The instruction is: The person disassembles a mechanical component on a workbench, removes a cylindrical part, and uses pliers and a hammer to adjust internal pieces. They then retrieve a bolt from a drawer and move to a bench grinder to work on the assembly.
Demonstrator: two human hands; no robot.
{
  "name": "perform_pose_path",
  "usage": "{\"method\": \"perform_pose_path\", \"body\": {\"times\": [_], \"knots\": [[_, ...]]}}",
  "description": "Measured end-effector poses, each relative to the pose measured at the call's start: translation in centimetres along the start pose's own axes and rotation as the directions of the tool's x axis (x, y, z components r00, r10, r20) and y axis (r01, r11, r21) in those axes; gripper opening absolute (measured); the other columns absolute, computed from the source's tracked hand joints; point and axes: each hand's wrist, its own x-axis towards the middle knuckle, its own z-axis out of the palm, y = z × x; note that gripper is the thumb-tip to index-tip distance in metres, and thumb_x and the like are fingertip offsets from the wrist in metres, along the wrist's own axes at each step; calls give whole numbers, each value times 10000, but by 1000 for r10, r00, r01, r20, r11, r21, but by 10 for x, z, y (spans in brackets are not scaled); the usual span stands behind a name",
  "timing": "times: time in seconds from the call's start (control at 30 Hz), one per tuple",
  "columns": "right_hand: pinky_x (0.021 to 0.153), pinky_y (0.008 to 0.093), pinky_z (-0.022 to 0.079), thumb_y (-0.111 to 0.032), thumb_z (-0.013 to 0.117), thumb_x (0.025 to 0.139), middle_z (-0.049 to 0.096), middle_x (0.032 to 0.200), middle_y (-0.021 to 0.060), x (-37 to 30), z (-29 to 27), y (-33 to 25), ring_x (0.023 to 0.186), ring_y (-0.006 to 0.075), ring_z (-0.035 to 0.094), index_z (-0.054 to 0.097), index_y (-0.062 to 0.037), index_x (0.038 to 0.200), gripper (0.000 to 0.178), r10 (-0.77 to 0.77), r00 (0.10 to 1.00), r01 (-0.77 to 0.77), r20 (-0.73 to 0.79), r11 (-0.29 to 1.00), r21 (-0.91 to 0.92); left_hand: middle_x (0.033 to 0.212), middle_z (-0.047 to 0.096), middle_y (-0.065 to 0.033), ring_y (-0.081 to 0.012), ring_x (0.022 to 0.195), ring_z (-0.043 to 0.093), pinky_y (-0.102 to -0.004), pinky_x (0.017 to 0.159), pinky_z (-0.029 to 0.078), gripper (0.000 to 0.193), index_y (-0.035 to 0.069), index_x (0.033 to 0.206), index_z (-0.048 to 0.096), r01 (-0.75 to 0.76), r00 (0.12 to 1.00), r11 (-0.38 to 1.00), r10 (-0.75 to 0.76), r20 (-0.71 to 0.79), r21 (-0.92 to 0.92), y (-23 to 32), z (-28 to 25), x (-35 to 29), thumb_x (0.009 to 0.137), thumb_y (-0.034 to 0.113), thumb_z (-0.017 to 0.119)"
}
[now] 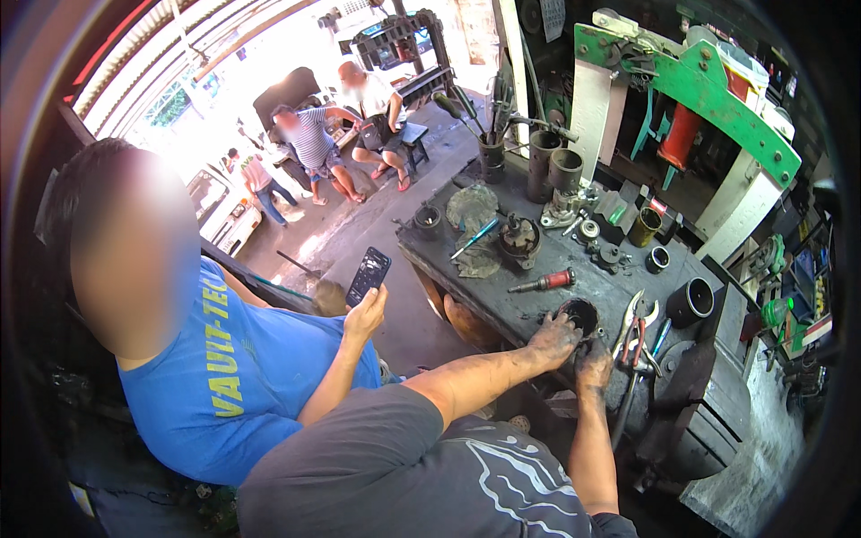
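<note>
**Blackened hands close in on a dark round housing at the tabletop's near edge**

The hollow housing sits at the edge closest to the worker; I can't tell whether it rests on the surface or is lifted slightly. The left hand grasps its rim, fingers curled over toward the opening. The right hand is bent up against the near right side, a small bright metal bit by its fingertips; whether it grips anything, I can't tell from here.

Just right of that hand lie red-handled pliers, with a blue-handled tool beside them and a thick black cylinder farther right. Beyond the housing there's a red-bodied tool on its side, then a greasy metal assembly and a blue screwdriver across a grimy rag. Toward the back stands a dark cup packed with upright tools.

On the worker's left, a person in a blue shirt holds up a phone. Behind the tabletop rises a press with a green crossbeam.
</note>
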Motion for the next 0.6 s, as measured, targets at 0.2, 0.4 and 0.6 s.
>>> {"method": "perform_pose_path", "body": {"times": [0.2, 0.4, 0.6], "knots": [[791, 552, 561, -101, 669, 936, 739, 929, 237, -2, -1, 12, 885, 459, 713, 740, -30, 989, 113, -241, 967, 236, -77, 969, -69, 1266, 671, -167, -378, 1289, 546, -628, 1047, 441, 387, 41, 1280, 668, 4, 1000, 1000, -3, -27, 31, 1, 5, -2, 922, 185, 635], [942, 557, 570, -70, 594, 956, 720, 1162, 284, 13, -9, 14, 1085, 493, 688, 708, -60, 1256, 321, 57, 936, -2, 346, 987, -159, 1398, 633, -191, -433, 1423, 472, -678, 1129, 382, 470, 67, 1393, 634, 37, 987, 999, -40, 157, 21, -2, -4, 9, 951, 221, 586], [867, 564, 563, -37, 618, 908, 738, 1074, 268, 19, 3, 20, 1026, 484, 706, 727, -49, 1142, 259, -35, 995, 28, 98, 997, 71, 1474, 598, -216, -424, 1440, 494, -651, 1134, 411, 555, 51, 1471, 576, 14, 994, 991, -29, 109, 137, -4, -14, 29, 934, 179, 639]]}}
